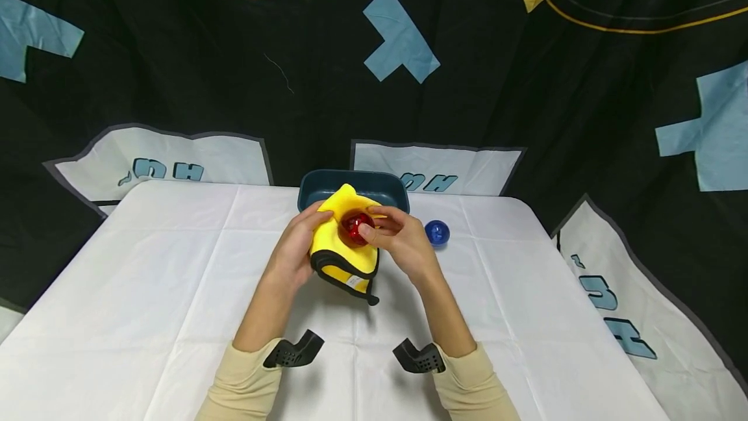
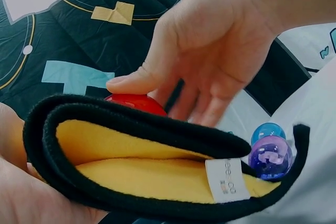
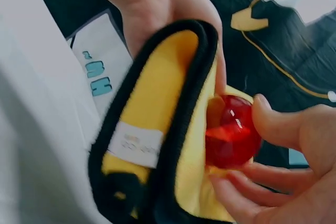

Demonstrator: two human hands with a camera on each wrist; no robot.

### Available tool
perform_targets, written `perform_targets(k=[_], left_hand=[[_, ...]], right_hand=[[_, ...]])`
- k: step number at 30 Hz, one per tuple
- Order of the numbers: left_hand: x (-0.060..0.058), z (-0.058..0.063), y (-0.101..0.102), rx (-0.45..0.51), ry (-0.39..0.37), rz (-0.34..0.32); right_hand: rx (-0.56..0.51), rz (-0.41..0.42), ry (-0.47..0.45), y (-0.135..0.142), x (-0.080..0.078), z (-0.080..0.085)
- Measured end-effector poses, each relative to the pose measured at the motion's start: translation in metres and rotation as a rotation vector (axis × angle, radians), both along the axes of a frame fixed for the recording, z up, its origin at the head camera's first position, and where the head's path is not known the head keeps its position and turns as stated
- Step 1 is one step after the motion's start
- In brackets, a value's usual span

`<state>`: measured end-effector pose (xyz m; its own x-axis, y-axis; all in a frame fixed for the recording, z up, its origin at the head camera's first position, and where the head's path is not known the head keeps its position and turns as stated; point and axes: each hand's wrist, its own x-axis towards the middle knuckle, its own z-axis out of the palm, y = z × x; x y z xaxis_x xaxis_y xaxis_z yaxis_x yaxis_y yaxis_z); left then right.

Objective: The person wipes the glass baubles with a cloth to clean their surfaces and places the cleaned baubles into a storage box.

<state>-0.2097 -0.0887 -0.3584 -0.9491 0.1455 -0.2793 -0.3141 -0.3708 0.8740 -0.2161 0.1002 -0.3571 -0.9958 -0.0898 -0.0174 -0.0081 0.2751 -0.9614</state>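
A folded yellow cloth (image 1: pixel 345 258) with black edging, a white tag and a black loop is gripped by my left hand (image 1: pixel 295 245), over the front of a dark blue tray. The shiny, see-through red ball (image 1: pixel 355 229) lies against the cloth's upper face. My right hand (image 1: pixel 403 239) holds this ball between thumb and fingers, as the right wrist view shows. In the left wrist view the cloth's folded edge (image 2: pixel 147 124) hides most of the red ball (image 2: pixel 137 102). Part of my left hand is covered by the cloth.
The dark blue tray (image 1: pixel 318 182) stands at the table's far edge, partly hidden by cloth and hands. A blue ball (image 1: pixel 437 232) sits on the white-covered table (image 1: pixel 175 304), right of the tray. A purple-looking ball (image 2: pixel 270 158) overlaps a blue one (image 2: pixel 268 131) in the left wrist view.
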Motion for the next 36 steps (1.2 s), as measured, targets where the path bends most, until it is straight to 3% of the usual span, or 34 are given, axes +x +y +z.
perform_targets(k=[6,13,18,21,30,36], left_hand=[[-0.001,-0.001,-0.001,0.014,-0.009,0.01],[-0.002,-0.003,-0.004,0.052,0.025,0.016],[-0.002,-0.004,-0.005,0.043,0.058,-0.002],[-0.002,-0.003,-0.004,0.038,0.054,-0.003],[-0.001,-0.002,-0.003,0.018,0.034,-0.008],[0.001,0.0,-0.002,0.034,0.036,-0.009]], right_hand=[[-0.012,-0.034,0.144,-0.009,0.009,0.002],[0.039,0.034,0.138,-0.012,0.014,0.004],[0.059,0.008,0.173,-0.016,0.012,0.001],[0.07,-0.008,0.156,-0.015,0.011,0.001],[0.053,0.045,-0.026,-0.006,0.005,0.004],[0.001,0.072,-0.06,-0.001,0.0,-0.001]])
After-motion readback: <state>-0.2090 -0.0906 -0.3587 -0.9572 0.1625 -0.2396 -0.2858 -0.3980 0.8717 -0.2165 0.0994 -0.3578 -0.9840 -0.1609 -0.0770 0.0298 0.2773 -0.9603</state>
